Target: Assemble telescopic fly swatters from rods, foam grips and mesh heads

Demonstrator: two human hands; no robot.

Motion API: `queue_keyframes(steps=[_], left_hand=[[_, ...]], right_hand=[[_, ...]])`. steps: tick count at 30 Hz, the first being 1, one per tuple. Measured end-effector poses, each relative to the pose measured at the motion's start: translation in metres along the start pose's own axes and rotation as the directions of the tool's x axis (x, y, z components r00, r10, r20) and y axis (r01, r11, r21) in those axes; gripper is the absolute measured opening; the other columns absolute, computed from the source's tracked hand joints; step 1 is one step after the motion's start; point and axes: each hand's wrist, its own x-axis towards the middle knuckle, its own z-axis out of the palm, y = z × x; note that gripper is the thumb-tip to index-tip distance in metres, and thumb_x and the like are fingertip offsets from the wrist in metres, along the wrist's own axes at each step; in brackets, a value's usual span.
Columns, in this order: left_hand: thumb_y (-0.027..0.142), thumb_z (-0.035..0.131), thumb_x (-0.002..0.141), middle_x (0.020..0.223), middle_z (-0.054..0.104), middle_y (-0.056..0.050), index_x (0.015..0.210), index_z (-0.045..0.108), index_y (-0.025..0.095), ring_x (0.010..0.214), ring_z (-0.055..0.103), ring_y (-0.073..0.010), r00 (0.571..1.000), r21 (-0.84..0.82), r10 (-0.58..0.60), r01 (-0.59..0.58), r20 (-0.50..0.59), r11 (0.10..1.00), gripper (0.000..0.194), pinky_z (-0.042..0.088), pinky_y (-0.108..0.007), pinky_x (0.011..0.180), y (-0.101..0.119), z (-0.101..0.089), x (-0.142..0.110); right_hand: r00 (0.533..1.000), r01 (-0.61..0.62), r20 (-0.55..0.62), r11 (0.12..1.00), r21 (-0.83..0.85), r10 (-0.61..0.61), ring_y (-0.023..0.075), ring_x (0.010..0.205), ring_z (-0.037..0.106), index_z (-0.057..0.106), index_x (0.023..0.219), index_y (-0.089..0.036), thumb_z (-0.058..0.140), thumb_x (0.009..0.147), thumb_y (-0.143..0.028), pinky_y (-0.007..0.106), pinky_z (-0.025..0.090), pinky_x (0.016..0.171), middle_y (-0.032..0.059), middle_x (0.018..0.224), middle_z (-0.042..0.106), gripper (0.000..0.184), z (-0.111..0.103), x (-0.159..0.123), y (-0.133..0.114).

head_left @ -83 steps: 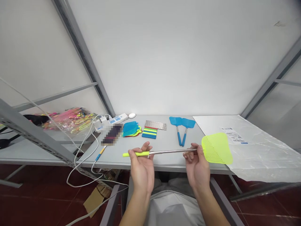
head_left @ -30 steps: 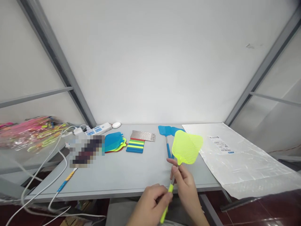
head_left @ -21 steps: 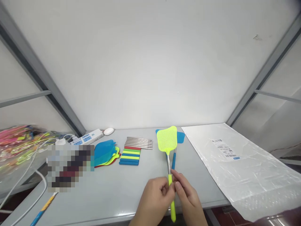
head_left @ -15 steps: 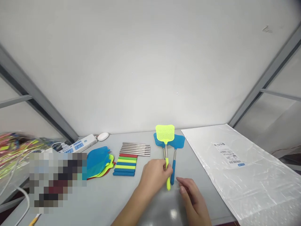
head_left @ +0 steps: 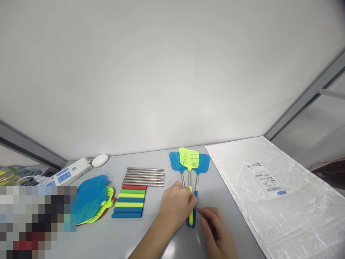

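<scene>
A yellow-green fly swatter (head_left: 189, 160) lies on top of two blue fly swatters (head_left: 203, 162) on the grey table (head_left: 161, 233). My left hand (head_left: 176, 205) grips the yellow-green handle, with its head resting between the two blue heads. Just to the right, my right hand (head_left: 215, 230) rests beside the handles, fingers loosely curled and holding nothing.
Left of the swatters lie several metal rods (head_left: 145, 176), a row of coloured handle grips (head_left: 130, 201) and a pile of loose swatter heads (head_left: 91, 198). A power strip (head_left: 67, 173) and white mouse (head_left: 100, 160) sit at the back left. A clear plastic bag (head_left: 275, 194) covers the right side.
The yellow-green swatter was held up in both hands, then lowered onto the two blue swatters. My right hand let go of it; my left hand still holds the handle.
</scene>
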Motion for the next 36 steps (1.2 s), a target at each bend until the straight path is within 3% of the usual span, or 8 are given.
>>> queue_keyframes(steps=[9,14,18,21,24,27,31,36], left_hand=[[0.025,0.045,0.089,0.069,0.061,-0.002,0.064,0.064,0.019,0.082,0.052,-0.0205,0.993,0.053,0.092,-0.088,-0.071,0.995,0.032,0.033,-0.037,0.072,-0.003,0.009,0.003],[0.025,0.046,0.091,0.071,0.058,-0.003,0.065,0.065,0.019,0.084,0.05,-0.0206,0.987,0.071,0.128,-0.121,-0.096,0.99,0.032,0.031,-0.038,0.072,-0.005,0.01,0.003],[0.026,0.043,0.093,0.07,0.056,-0.002,0.066,0.062,0.019,0.082,0.049,-0.0193,0.98,0.039,0.164,-0.161,-0.112,0.986,0.034,0.031,-0.038,0.072,-0.005,0.006,0.001],[0.025,0.041,0.095,0.07,0.053,-0.002,0.065,0.058,0.018,0.078,0.047,-0.0172,0.976,-0.02,0.182,-0.186,-0.123,0.982,0.035,0.032,-0.036,0.071,-0.008,-0.001,-0.006],[0.025,0.04,0.097,0.071,0.049,-0.002,0.065,0.052,0.018,0.075,0.044,-0.0159,0.969,-0.107,0.183,-0.202,-0.165,0.974,0.035,0.033,-0.033,0.068,-0.022,-0.008,-0.025],[0.022,0.042,0.096,0.073,0.047,-0.002,0.065,0.048,0.018,0.073,0.042,-0.0154,0.951,-0.206,0.144,-0.204,-0.272,0.957,0.031,0.035,-0.031,0.067,-0.049,-0.009,-0.056],[0.013,0.047,0.092,0.074,0.046,-0.002,0.07,0.05,0.018,0.072,0.041,-0.0153,0.887,-0.277,0.031,-0.177,-0.462,0.944,0.023,0.036,-0.031,0.067,-0.096,-0.005,-0.11],[0.011,0.051,0.089,0.092,0.054,-0.006,0.097,0.06,0.019,0.084,0.048,-0.0183,0.845,-0.275,-0.11,-0.045,-0.524,0.96,0.015,0.042,-0.033,0.074,-0.137,-0.005,-0.157]], right_hand=[[0.999,0.017,-0.03,0.994,-0.112,-0.021,0.0191,0.087,0.061,0.068,0.102,-0.024,0.05,0.093,-0.042,0.026,0.05,0.068,0.0072,0.101,0.062,0.028,0.003,0.002,0.003],[0.992,0.081,-0.069,0.958,-0.275,-0.104,0.0223,0.103,0.058,0.068,0.104,-0.025,0.05,0.092,-0.037,0.034,0.049,0.088,0.0087,0.111,0.057,0.024,0.002,0.003,0.009],[0.984,0.167,0.014,0.892,-0.421,-0.177,0.0258,0.111,0.055,0.067,0.11,-0.025,0.055,0.09,-0.034,0.041,0.048,0.093,0.011,0.117,0.055,0.025,-0.002,0.004,0.017],[0.985,0.171,0.05,0.874,-0.455,-0.167,0.0272,0.113,0.054,0.066,0.113,-0.024,0.055,0.09,-0.033,0.043,0.048,0.094,0.0121,0.121,0.054,0.027,-0.004,0.003,0.016],[0.987,0.158,0.059,0.874,-0.459,-0.147,0.0282,0.115,0.052,0.065,0.114,-0.024,0.054,0.091,-0.035,0.045,0.047,0.095,0.0124,0.123,0.053,0.028,-0.006,0.002,0.013],[0.984,0.177,0.073,0.868,-0.464,-0.162,0.0293,0.116,0.052,0.064,0.115,-0.023,0.054,0.091,-0.037,0.047,0.046,0.095,0.0123,0.123,0.052,0.029,-0.011,0.002,0.013],[0.976,0.22,0.116,0.838,-0.5,-0.187,0.0298,0.116,0.051,0.064,0.114,-0.023,0.053,0.09,-0.039,0.048,0.044,0.097,0.0118,0.123,0.052,0.03,-0.016,0.007,0.01],[0.951,0.301,0.236,0.785,-0.542,-0.202,0.0286,0.115,0.053,0.063,0.115,-0.028,0.05,0.091,-0.042,0.034,0.054,0.07,0.0103,0.126,0.051,0.031,0.002,0.026,-0.027]])
